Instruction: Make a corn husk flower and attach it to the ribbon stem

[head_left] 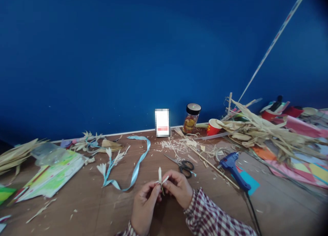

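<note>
Low in the middle of the frame, the left hand [144, 203] and the right hand [178, 188] meet over the brown table [84, 208], their fingertips pinched together on a small pale corn-husk petal piece [161, 178]. Both hands are closed on its lower, gathered end, where a thin stem-like tail shows below the fingers; that bunched base looks like the sound place to grip, since the free tips above would likely crease or split if squeezed. The piece appears very light, dry and papery, stiff enough to stand on its own yet brittle along the grain, and not slippery. Its long axis runs nearly upright in the picture: one pointed leaf aims toward the top of the frame, a second splays up and to the right. Just right of the hands lie black-handled scissors [184, 166], farther right a blue glue gun [234, 169], and to the left a light blue ribbon [137, 164] curls across the table.
</note>
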A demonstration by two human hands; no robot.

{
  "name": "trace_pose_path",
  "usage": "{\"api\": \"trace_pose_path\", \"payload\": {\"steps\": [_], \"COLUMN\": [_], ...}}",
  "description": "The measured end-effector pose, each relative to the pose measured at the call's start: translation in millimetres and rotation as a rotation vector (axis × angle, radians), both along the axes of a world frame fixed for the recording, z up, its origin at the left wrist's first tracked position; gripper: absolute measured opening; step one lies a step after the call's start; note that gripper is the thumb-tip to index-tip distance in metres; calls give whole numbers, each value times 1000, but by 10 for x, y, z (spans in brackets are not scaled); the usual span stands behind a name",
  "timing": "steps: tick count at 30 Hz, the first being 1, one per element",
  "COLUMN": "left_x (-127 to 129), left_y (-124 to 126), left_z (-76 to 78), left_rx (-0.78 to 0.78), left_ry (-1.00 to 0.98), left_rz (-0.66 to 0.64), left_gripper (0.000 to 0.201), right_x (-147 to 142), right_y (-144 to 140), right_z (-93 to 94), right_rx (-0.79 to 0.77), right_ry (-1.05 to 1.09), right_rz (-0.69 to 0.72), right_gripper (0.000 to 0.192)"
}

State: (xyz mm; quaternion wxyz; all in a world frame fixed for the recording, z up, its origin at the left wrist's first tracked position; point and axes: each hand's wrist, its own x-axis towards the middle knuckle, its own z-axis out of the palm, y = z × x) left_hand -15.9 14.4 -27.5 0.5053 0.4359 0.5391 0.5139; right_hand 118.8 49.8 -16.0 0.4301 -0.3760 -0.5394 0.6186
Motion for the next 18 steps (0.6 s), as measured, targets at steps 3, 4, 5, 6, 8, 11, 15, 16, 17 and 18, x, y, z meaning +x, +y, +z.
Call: {"api": "trace_pose_path", "payload": {"steps": [3, 4, 5, 6, 8, 11, 15, 16, 17, 18], "left_x": [-7, -10, -12, -13, -14, -10, -5, -3, -1, 2], "left_y": [-3, -5, -7, -10, -14, -14, -11, -12, -13, -14], "left_z": [44, 54, 62, 67, 74, 81, 87, 88, 88, 90], "left_rx": [12, 16, 19, 22, 28, 27, 16, 15, 13, 11], "left_ry": [16, 27, 40, 55, 75, 67, 57, 54, 48, 39], "left_rz": [-45, -59, -71, -79, -86, -77, -68, -62, -55, -48], "left_gripper": [17, 17, 17, 17, 18, 18, 17, 17, 17, 17], "right_x": [7, 9, 11, 13, 17, 21, 18, 17, 17, 17], "right_y": [9, 10, 12, 13, 13, 6, -6, -7, -8, -8], "right_z": [11, 10, 5, 0, -14, -26, -18, -15, -12, -11], "right_rx": [-23, -33, -40, -43, -37, -12, -5, -6, -4, 0], "right_ry": [27, 32, 33, 31, 14, -6, -33, -39, -42, -42], "right_rz": [6, 8, 9, 11, 7, -10, -31, -34, -34, -30], "right_gripper": [22, 22, 22, 22, 21, 19, 17, 17, 17, 18]}}
